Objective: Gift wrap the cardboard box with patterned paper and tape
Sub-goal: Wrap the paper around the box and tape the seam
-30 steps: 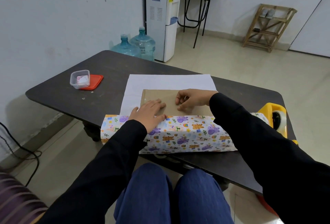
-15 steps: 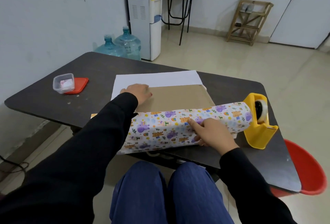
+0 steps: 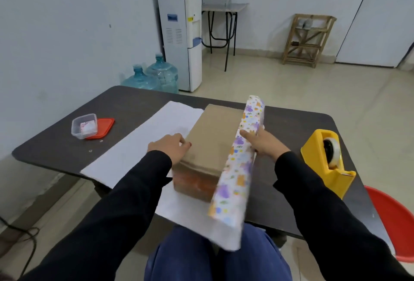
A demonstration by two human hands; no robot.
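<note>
- The cardboard box (image 3: 210, 137) lies in the middle of the frame on the dark bench (image 3: 56, 148), resting on the white underside of the patterned paper (image 3: 240, 166)
- The right hands side: the right hand (image 3: 265, 146) grips the printed flap of paper, thumb on top and fingers beneath, holding it raised along the box's right edge
- The left hand (image 3: 168, 149) sits against the box's left edge with its fingers bent onto it; I cannot tell whether it grips the box or only presses it
- The step in hand looks like bringing this flap up and over the box top
- To do it well, I would pull the flap snug so that no slack sits along the right edge, and crease the paper at that edge before laying it flat
- The left hand should pin the box so it does not slide on the sheet, with the paper edge parallel to the box edge
- The yellow tape dispenser (image 3: 324, 162) stands at the right of the frame, within reach for once the flap lies flat
</note>
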